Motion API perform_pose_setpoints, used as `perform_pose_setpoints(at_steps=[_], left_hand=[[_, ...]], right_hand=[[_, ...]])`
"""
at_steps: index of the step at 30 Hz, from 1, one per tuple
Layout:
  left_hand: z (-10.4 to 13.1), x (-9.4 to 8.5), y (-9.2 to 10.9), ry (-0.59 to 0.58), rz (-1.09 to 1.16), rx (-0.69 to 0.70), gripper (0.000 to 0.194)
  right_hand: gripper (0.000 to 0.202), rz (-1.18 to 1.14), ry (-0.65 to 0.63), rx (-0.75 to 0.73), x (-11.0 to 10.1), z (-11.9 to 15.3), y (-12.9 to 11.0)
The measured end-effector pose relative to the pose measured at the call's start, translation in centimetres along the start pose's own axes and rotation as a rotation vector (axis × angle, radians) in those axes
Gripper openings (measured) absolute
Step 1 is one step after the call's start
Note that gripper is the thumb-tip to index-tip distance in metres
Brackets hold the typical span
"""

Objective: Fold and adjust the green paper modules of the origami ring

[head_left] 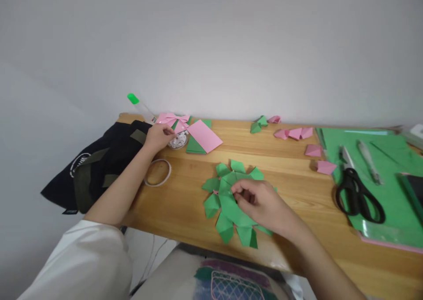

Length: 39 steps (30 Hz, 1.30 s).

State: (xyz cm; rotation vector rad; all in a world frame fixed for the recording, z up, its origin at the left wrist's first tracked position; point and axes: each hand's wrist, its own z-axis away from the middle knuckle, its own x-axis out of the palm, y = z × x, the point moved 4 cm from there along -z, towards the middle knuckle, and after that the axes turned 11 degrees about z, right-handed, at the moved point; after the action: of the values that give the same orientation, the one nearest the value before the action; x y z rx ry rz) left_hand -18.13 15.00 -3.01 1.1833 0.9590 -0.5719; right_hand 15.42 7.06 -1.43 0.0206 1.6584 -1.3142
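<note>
On the wooden table lies a flat green paper flower (pixel 228 214) with folded petals around a centre piece. Over its centre, my right hand (pixel 261 201) pinches with thumb and finger; whatever is between the fingertips is too small to make out. Farther left, my left hand (pixel 159 138) has its fingers drawn together beside a small round container of white scraps (pixel 179 140). What those fingers hold, if anything, cannot be seen. Behind it sits a folded pink paper piece (pixel 175 118). A pink paper rectangle (pixel 205 136) rests partly on green paper (pixel 195 147).
A roll of tape (pixel 157 172) lies beside a black bag (pixel 109 159). A green-capped tube (pixel 140 107) leans behind. Folded pink pieces (pixel 295 133) and green ones (pixel 259 124) sit toward the wall. Black scissors (pixel 355 192) and a pen-like tool (pixel 369 161) lie on green sheets (pixel 350 139) at right.
</note>
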Motion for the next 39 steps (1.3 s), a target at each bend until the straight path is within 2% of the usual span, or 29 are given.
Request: perform_pose_setpoints(at_steps=[7,12,16,20,23,26,29,31,33,39], left_hand=[[-0.7,-0.3,-1.3,0.005,0.158,0.148,0.035],[-1.2,-0.3,-2.3,-0.054,0.115,0.117,0.032],[-1.6,-0.7,-2.0,-0.072,0.094,0.178,0.034],[-0.5,-0.8,0.2,-0.099,0.134,0.328,0.034],[2.9,0.3,3.8,-0.166,0.195,0.487,0.027],[7.8,2.2,8.3,-0.334,0.234,0.666,0.020],[12.1,4.1,11.6,-0.595,0.248,0.869,0.020],[13.3,4.7,12.5,-0.662,0.263,0.927,0.017],[13.6,4.9,12.5,-0.683,0.296,0.942,0.018],[14.2,5.0,11.9,-0.746,0.397,0.905,0.016]], right_hand=[[0.017,0.007,0.033,0.066,0.1,0.5,0.1],[0.016,0.019,0.071,0.119,0.6,0.8,0.2],[0.016,0.040,0.102,0.141,0.6,1.0,-0.1],[0.019,0.090,0.136,0.185,0.5,1.3,-0.4],[0.019,0.141,0.150,0.236,0.6,1.7,-0.6],[0.016,0.193,0.163,0.289,0.8,2.2,-0.8],[0.013,0.235,0.175,0.317,1.3,2.5,-1.1],[0.013,0.253,0.186,0.325,1.6,2.6,-1.3],[0.013,0.261,0.192,0.326,1.9,2.7,-1.3],[0.013,0.219,0.159,0.243,2.0,3.7,-1.0]])
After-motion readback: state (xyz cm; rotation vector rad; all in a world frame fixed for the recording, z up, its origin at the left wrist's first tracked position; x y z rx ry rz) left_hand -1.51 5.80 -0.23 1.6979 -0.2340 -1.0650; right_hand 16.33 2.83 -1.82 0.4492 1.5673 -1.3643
